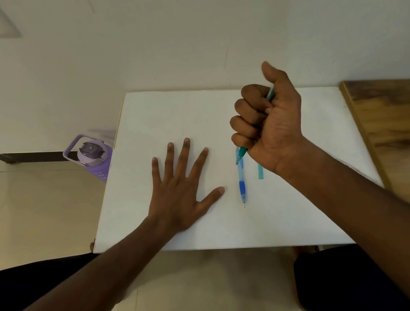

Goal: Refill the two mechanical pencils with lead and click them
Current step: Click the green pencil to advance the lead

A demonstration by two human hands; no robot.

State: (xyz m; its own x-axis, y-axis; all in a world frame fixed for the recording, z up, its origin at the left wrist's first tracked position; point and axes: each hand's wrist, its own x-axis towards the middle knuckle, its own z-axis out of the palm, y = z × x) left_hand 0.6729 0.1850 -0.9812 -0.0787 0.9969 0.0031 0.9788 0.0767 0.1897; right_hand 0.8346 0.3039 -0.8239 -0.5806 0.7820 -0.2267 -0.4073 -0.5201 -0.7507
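Fingers: right hand (267,122) fisted round teal pencil (242,152); left hand (182,187) splayed flat.
Surface: smooth white table (167,118), blue pencil (241,181) lying.
Room: glossy tiled floor (34,205), purple bottle (92,155).

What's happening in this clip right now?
A person sits at a white table. The right hand grips a teal mechanical pencil in its fist, tip down, thumb raised above the top end. The left hand lies flat on the table. A blue mechanical pencil with lead showing and a small light-blue tube lie between them.
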